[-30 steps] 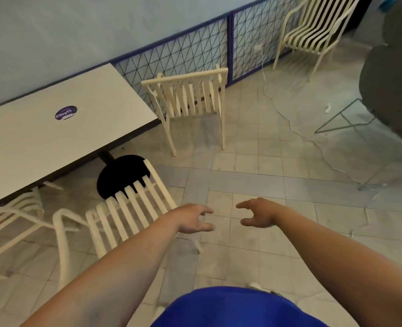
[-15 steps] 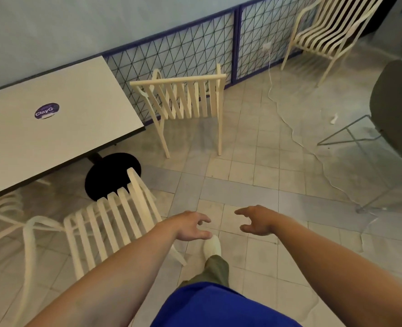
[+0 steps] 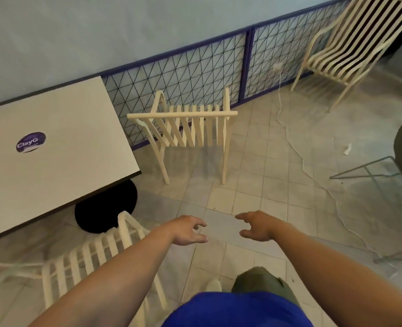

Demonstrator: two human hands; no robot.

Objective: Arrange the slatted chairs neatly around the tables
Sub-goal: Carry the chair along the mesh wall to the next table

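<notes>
Three chairs show. The centre chair (image 3: 183, 115) stands mid-frame, just right of the table (image 3: 53, 161) and near the mesh (image 3: 195, 67). The low chair (image 3: 98, 253) is at lower left, blurred, seemingly by the table's base. The far chair (image 3: 350, 50) sits at upper right. The left hand (image 3: 188, 230) and right hand (image 3: 257, 226) hover at lower centre, fingers loosely spread, gripping nothing.

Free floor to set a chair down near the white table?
Bare tiles lie between the upright cream slatted chair, the white floor cable, the left hand and the right hand. Crowded: lower left, where a second slatted chair sits by the table's black round base.
</notes>
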